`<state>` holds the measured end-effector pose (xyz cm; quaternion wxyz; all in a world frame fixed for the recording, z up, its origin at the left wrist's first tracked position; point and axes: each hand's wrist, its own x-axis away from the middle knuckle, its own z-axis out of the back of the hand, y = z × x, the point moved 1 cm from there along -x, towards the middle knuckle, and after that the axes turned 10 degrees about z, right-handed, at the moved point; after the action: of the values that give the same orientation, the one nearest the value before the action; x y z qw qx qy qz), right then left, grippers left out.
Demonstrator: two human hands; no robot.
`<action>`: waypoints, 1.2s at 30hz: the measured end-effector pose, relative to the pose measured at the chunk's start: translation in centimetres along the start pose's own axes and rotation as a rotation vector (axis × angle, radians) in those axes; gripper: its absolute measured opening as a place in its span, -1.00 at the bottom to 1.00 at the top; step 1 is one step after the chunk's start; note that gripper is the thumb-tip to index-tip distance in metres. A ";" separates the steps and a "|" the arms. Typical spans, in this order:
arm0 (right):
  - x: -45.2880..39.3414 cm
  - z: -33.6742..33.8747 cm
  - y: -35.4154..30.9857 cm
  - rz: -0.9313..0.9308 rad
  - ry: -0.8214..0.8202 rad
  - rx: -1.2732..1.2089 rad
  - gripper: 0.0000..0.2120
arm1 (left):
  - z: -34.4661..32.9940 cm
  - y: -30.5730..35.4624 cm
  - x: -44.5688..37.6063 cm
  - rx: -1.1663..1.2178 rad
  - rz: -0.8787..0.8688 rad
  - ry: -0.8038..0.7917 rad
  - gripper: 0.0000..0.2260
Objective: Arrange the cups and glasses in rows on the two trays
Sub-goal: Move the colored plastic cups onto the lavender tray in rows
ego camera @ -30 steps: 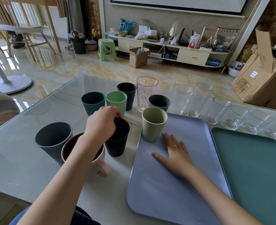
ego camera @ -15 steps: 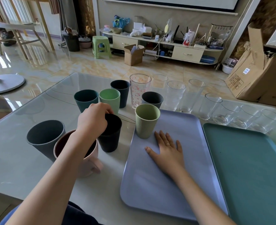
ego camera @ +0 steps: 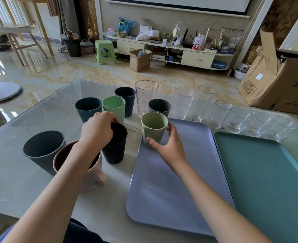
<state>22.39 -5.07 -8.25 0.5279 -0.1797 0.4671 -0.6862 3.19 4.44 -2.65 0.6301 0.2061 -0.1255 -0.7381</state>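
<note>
Two trays lie at the right of the glass table, and nearly all the drinkware stands off them yet. Going left to right: a dark grey cup stands at about 9 o'clock from the table's middle, touching or just beside a pink mug whose handle points toward the viewer. Next, the left hand reaches over the mug and pinches the near rim of a black cup, fingertips curled into its mouth. Beyond it, toward 11 o'clock, stand a teal cup, a light green cup and a navy cup, close together. At 12 o'clock are a printed glass and a dark ribbed cup. The ribbed olive cup stands at the far left corner of the lavender tray; the right hand curls round its lower body, thumb on the near side, fingers behind. Clear glasses run on toward 2 o'clock, beyond the teal tray, which holds nothing. The coloured cups look light and stiff, likely slightly matte, so a rim pinch or a wrap round the body should hold well. The glasses look heavier, slippery and breakable; I would take each round the middle of its body, and set it down gently so neighbours do not knock
</note>
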 end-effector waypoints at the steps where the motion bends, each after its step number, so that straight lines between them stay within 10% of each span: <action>1: -0.4 -0.5 -0.4 -0.009 0.021 -0.025 -0.26 | 0.0 0.0 0.0 0.003 0.000 -0.004 -0.56; 20: -0.8 -1.1 -0.1 -0.021 0.108 0.041 -0.33 | 0.7 0.1 0.5 0.022 -0.016 -0.008 -0.57; 27: 2.8 2.6 3.4 -0.038 0.001 0.200 -0.40 | 1.8 4.3 4.7 0.201 -0.548 0.312 -0.73; 36: 5.4 10.0 8.2 -0.171 -0.073 0.797 -0.45 | -6.0 6.4 9.8 -0.489 -0.320 -0.401 -0.74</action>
<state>32.29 -14.44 -11.37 0.5134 -0.0237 0.1288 -0.8481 10.45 -5.84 -6.52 0.5000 -0.0828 -0.0327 -0.8614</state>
